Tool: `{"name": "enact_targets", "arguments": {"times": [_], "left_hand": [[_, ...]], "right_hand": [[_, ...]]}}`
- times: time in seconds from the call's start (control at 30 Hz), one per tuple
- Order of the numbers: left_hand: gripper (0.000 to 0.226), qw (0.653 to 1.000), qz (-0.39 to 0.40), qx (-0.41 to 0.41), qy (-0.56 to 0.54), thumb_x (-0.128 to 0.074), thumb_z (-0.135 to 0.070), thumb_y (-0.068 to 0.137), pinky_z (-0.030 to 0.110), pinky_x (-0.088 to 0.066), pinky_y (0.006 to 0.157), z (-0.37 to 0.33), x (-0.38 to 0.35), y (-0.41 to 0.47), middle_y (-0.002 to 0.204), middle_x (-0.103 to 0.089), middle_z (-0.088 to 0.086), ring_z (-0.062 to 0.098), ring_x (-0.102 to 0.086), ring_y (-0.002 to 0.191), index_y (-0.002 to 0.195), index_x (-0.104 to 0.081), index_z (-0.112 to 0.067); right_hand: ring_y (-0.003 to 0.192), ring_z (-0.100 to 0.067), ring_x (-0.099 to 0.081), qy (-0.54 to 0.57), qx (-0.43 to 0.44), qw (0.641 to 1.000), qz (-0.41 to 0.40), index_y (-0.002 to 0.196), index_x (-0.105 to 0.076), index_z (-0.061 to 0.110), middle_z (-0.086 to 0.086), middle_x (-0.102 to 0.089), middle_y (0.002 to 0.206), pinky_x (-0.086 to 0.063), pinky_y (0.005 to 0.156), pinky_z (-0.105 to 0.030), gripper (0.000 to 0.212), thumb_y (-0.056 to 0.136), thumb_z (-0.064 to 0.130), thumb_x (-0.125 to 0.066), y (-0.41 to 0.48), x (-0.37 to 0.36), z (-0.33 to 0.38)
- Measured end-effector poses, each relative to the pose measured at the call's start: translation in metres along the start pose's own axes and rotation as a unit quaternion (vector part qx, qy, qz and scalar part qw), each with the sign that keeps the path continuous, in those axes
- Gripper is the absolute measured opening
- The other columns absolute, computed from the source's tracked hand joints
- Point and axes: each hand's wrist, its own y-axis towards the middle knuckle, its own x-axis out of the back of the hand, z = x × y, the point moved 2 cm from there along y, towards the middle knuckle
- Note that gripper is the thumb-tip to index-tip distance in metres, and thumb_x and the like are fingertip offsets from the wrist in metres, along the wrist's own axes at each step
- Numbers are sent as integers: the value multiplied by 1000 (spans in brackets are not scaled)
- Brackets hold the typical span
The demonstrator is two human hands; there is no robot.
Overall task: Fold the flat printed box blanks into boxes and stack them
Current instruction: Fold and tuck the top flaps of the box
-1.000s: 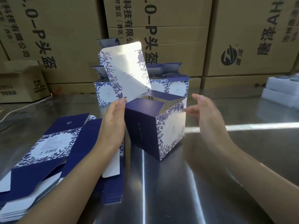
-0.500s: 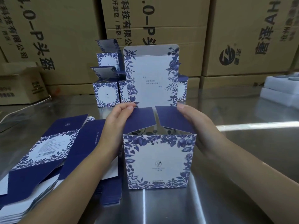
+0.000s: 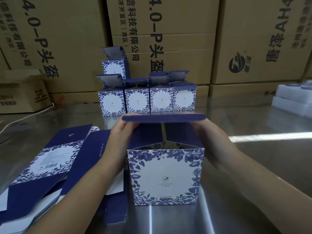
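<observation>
I am closing the box (image 3: 165, 176), which is standing upright on the steel table (image 3: 253, 166) with its floral face toward me. Its lid flap (image 3: 163, 118) is lying level above the opening, and the two navy side flaps (image 3: 146, 137) beneath are sloping inward, not yet flat. My left hand (image 3: 121, 137) is reaching up the box's left side, fingers straight, tips touching the lid's left end. My right hand (image 3: 214, 146) is at the lid's right end, but blur is hiding whether it is pinching or only pushing.

If I am pressing down while those side flaps are riding high, the lid's edge is likely catching on them and creasing. Uneven pressure is risking a skewed box, or one sliding back into the finished boxes (image 3: 146, 100) standing behind it. Left of the box, the flat blanks (image 3: 55, 159) are lying fanned, easy for my forearm to drag.
</observation>
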Motion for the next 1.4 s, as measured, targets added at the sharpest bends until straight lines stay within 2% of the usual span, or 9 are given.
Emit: {"name": "enact_targets", "arguments": {"times": [0.2,0.3,0.57,0.73,0.93,1.03,1.1,1.23,1.4], "left_hand": [[32,999,1,35,-31,-44,-38,87,46,-40,103,-3,5,0,110,-66,-4,25,-57,112,81,-75,-34],[29,999,20,22,-37,-48,-43,78,33,-46,90,-5,5,-1,94,-68,-11,14,-61,96,80,-75,-34],[28,999,22,19,28,-48,-3,93,5,-42,49,-12,4,5,63,-67,-19,-7,-58,55,87,-68,-23],[19,995,-14,-90,45,-61,-6,88,4,-41,72,-17,9,-2,110,-60,-6,-5,-56,90,87,-69,-23],[21,990,1,-113,79,-61,-10,89,13,-49,74,-22,9,-4,81,-73,-9,2,-64,78,89,-70,-29],[14,981,13,-149,122,-58,-32,89,11,-45,76,-25,10,-7,86,-73,-12,-5,-62,81,92,-71,-29],[39,975,40,-163,149,-43,-47,84,11,-42,83,-25,9,-9,100,-71,-10,-2,-61,98,99,-71,-24],[53,969,92,-136,184,-41,-54,75,23,-39,98,-18,10,-10,121,-61,-10,5,-51,118,116,-63,-29],[47,958,109,-151,219,-50,-57,71,9,-31,99,-17,4,-13,126,-53,-19,-7,-43,121,114,-56,-40]], "right_hand": [[69,5,-67,2,-16,1000,-8,91,-73,21,13,-74,83,-47,68,-26,49,100,33,-26,1,4,4],[67,10,-65,-42,-10,999,0,101,-69,17,18,-73,79,-47,53,-6,37,96,42,-41,-1,3,10],[79,-8,-66,-125,0,992,19,93,-69,30,9,-72,86,-45,74,-30,23,71,35,-63,-1,9,12],[100,-5,-64,-146,44,988,-28,81,-77,28,17,-69,106,-45,96,-33,7,80,27,-70,-2,11,16],[92,7,-59,-261,157,951,-59,78,-75,26,14,-68,95,-38,79,-3,15,87,27,-63,-8,8,28],[98,11,-57,-286,161,943,-55,81,-76,28,19,-68,98,-34,79,1,34,83,55,-56,-11,6,31],[101,14,-54,-321,153,933,-50,87,-74,34,29,-65,101,-34,78,2,38,82,63,-50,-12,7,30],[106,16,-53,-328,126,935,-47,95,-70,42,39,-61,105,-37,87,-8,46,75,70,-39,-10,9,28],[119,10,-45,-374,136,917,-33,89,-65,56,35,-58,115,-31,103,-24,41,66,76,-38,-13,10,32]]}}
